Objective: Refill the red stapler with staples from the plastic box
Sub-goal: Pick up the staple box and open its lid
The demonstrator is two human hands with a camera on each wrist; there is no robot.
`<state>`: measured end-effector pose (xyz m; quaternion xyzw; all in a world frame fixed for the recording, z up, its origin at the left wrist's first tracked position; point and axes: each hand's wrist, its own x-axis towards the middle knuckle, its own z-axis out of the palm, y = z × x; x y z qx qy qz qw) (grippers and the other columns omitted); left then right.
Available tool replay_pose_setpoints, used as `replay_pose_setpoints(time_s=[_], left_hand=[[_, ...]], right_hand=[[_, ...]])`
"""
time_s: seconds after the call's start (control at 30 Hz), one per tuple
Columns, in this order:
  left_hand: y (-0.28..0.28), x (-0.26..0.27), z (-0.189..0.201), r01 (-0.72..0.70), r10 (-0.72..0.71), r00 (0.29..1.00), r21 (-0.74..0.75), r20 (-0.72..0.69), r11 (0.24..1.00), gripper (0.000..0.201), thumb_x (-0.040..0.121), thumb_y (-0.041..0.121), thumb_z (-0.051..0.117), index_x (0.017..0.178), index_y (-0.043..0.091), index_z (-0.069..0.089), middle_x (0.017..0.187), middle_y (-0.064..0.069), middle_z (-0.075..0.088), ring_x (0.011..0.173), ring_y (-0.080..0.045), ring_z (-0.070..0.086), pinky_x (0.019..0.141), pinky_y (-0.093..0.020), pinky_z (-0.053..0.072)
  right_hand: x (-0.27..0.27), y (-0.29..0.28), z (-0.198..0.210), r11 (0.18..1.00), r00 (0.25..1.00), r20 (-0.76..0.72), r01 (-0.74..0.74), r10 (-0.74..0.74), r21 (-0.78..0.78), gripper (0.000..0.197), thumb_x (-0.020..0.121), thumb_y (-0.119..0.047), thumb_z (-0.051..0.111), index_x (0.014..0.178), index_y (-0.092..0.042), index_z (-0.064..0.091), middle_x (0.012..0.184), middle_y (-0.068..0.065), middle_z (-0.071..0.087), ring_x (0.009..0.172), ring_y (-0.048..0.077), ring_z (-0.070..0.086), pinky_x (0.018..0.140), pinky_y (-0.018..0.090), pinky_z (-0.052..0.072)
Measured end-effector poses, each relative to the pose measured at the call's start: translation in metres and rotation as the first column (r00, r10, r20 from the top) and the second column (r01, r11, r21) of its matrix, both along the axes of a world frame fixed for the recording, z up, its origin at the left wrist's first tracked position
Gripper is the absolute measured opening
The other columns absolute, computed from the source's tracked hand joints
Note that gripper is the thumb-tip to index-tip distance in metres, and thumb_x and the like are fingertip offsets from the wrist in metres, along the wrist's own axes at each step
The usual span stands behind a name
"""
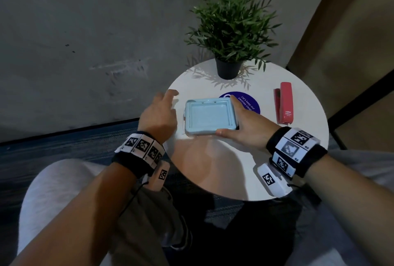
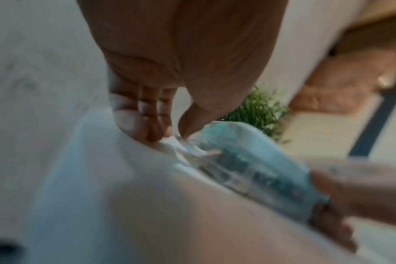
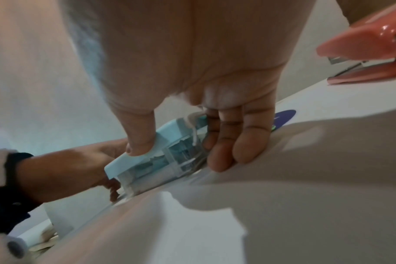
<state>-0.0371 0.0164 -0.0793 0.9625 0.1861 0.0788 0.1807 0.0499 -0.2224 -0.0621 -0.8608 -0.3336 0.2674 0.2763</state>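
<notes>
Box [image 1: 210, 116] clamped in right hand [image 1: 243, 129]; left hand [image 1: 158, 114] picking at latch, grip unclear; could jerk open, scattering staples.

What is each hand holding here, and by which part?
The right hand grips the plastic box at its right end, thumb on the near edge. The left hand fingers the box's left-side latch.

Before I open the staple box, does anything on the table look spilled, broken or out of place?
Only the red stapler: it lies tipped on its side near the table's right edge. Nothing looks spilled; the plastic box sits lidded.
</notes>
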Motion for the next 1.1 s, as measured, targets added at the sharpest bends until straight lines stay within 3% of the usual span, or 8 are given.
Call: replay_pose_setpoints(time_s=[0.1,0.23,0.33,0.47,0.6,0.73,0.93,1.1], left_hand=[[0.006,0.004,0.003,-0.081,0.108,0.990,-0.249,0.096,0.965,0.021,0.093,0.033,0.056,0.109,0.020,0.060,0.084,0.000,0.067,0.072,-0.020,0.061,0.069,-0.031,0.046],[-0.008,0.004,0.000,-0.015,0.010,1.000,-0.704,-0.011,0.710,0.032,0.092,0.042,0.059,0.105,0.012,0.059,0.064,-0.011,0.066,0.047,-0.025,0.058,0.045,-0.032,0.046],[-0.013,0.005,-0.004,0.023,-0.038,0.999,-0.723,-0.005,0.690,0.035,0.091,0.032,0.064,0.112,0.006,0.052,0.052,-0.010,0.060,0.046,-0.029,0.058,0.044,-0.034,0.048],[-0.012,0.008,-0.001,0.000,-0.005,1.000,-0.766,-0.004,0.643,0.033,0.092,0.021,0.065,0.112,0.000,0.050,0.050,-0.009,0.057,0.049,-0.032,0.059,0.051,-0.045,0.056],[-0.014,0.008,-0.002,-0.012,0.006,1.000,-0.787,-0.010,0.617,0.033,0.092,0.019,0.065,0.113,-0.002,0.050,0.044,0.001,0.054,0.045,-0.026,0.059,0.056,-0.057,0.059],[-0.013,0.007,0.000,-0.023,0.009,1.000,-0.787,-0.022,0.617,0.033,0.092,0.020,0.065,0.112,-0.001,0.050,0.048,0.000,0.054,0.047,-0.028,0.061,0.057,-0.059,0.058],[-0.012,0.006,0.003,-0.030,-0.003,0.999,-0.778,-0.041,0.628,0.032,0.092,0.019,0.065,0.113,-0.001,0.049,0.047,0.000,0.055,0.048,-0.027,0.060,0.058,-0.060,0.058],[-0.012,0.004,0.005,-0.025,-0.011,0.999,-0.757,-0.042,0.653,0.032,0.092,0.021,0.065,0.113,0.002,0.051,0.047,0.000,0.056,0.054,-0.032,0.062,0.059,-0.057,0.058]], right_hand=[[0.000,0.001,0.001,1.000,1.000,-0.004,0.010,-0.010,-0.021,0.094,0.084,-0.057,0.068,0.153,-0.029,0.010,0.135,-0.002,0.061,0.118,0.020,0.062,0.099,0.041,0.050],[0.000,0.001,0.003,0.998,0.999,-0.008,0.033,-0.033,-0.061,0.103,0.083,-0.059,0.067,0.156,-0.028,0.002,0.133,0.003,0.063,0.116,0.023,0.063,0.098,0.041,0.050],[0.001,0.001,0.003,0.997,0.998,-0.037,0.050,-0.053,-0.059,0.097,0.087,-0.059,0.063,0.157,-0.030,0.003,0.133,0.002,0.063,0.111,0.021,0.064,0.093,0.037,0.051],[0.010,0.000,0.001,0.961,0.895,-0.386,0.269,-0.224,0.067,0.061,0.100,-0.035,0.048,0.154,-0.037,0.021,0.087,0.004,0.066,0.061,0.014,0.058,0.056,0.026,0.043],[0.015,-0.003,-0.003,0.922,0.837,-0.481,0.364,-0.261,0.134,0.052,0.103,-0.022,0.040,0.152,-0.037,0.031,0.076,0.012,0.061,0.049,0.013,0.053,0.043,0.019,0.039],[0.015,-0.003,-0.004,0.941,0.875,-0.421,0.314,-0.238,0.122,0.049,0.105,-0.025,0.038,0.152,-0.037,0.030,0.078,0.012,0.064,0.060,0.021,0.054,0.045,0.022,0.042],[0.015,-0.004,-0.001,0.954,0.904,-0.354,0.287,-0.238,0.090,0.060,0.103,-0.005,0.030,0.149,-0.043,0.035,0.087,0.013,0.062,0.057,0.009,0.060,0.050,0.023,0.044],[0.012,-0.003,-0.007,0.971,0.990,0.023,0.138,-0.136,-0.193,0.074,0.095,-0.015,0.048,0.156,-0.042,0.016,0.112,0.009,0.070,0.091,0.029,0.064,0.078,0.036,0.053]])
